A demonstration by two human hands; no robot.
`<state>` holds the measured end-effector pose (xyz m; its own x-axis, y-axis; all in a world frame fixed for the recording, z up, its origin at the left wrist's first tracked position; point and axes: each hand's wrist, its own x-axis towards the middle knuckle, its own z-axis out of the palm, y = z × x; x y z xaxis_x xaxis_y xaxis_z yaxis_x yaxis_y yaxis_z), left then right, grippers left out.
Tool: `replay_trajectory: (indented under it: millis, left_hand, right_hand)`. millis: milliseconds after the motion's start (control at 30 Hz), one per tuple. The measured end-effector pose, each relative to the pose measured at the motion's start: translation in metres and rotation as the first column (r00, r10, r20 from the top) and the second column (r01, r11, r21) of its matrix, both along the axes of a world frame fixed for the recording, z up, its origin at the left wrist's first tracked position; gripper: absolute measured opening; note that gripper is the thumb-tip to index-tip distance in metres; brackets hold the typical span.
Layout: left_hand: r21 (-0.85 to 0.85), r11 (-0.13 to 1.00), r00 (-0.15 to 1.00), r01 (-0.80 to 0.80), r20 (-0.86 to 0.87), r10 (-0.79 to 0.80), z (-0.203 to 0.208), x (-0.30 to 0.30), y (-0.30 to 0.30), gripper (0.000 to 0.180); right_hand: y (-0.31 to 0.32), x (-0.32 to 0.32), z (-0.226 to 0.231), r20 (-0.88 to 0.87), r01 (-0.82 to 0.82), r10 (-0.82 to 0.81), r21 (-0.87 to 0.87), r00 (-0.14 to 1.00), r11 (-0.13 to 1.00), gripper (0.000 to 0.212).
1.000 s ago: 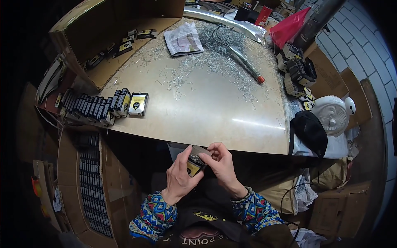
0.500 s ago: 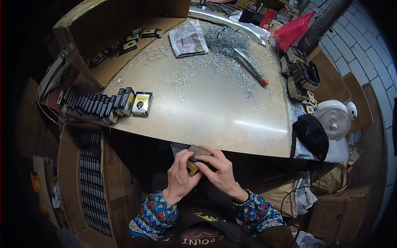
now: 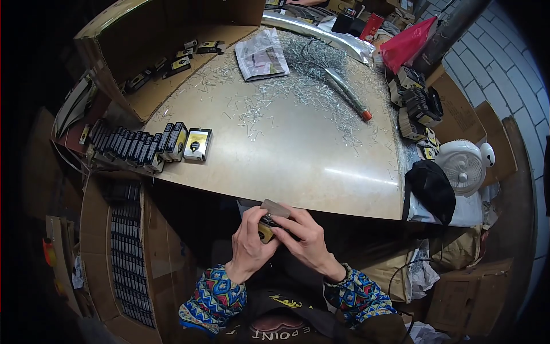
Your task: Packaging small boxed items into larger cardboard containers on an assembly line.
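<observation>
Just off the table's near edge, I hold a small black and yellow cardboard box (image 3: 265, 233) between both hands. My left hand (image 3: 247, 245) is closed around its left side, thumb and fingers pressed to it. The fingers of my right hand (image 3: 305, 236) are bent onto its right side and opening. A grey-brown flap (image 3: 275, 208) stands up from the far end of the box. My fingertips hide most of the opening, and I cannot make out what is inside.
Bent metal wire pieces (image 3: 321, 63) lie heaped on the table (image 3: 258, 166), beside a clear tube (image 3: 349, 94) and folded paper (image 3: 262, 54). Similar boxes (image 3: 134, 146) stand in a row at left, above a carton of packed boxes (image 3: 129, 252). A white fan (image 3: 462, 167) is at right.
The flap of the box has tilted up and shows more of its face. My right fingers have shifted slightly, while my left hand stays almost in place.
</observation>
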<state>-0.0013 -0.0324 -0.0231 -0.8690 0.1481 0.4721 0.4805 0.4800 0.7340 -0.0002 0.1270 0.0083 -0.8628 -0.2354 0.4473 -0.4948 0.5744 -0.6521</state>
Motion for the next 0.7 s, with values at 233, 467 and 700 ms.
replay_trajectory:
  millis: [233,467,700]
  left_hand:
    - [-0.022,0.993,0.970,-0.118,0.213,0.119,0.010,0.005,0.006,0.072]
    - [-0.076,0.992,0.978,-0.104,0.175,0.116,0.003,0.004,0.004,0.062]
    - [-0.034,0.993,0.966,-0.111,0.233,0.116,-0.003,-0.001,-0.004,0.050]
  right_hand:
    - [-0.011,0.006,-0.004,0.441,0.128,0.198,-0.607,0.876,0.784,0.024]
    - [-0.023,0.002,0.000,0.477,0.245,0.020,-0.487,0.879,0.839,0.022]
    - [-0.039,0.001,-0.005,0.079,0.096,-0.079,-0.249,0.994,0.964,0.018]
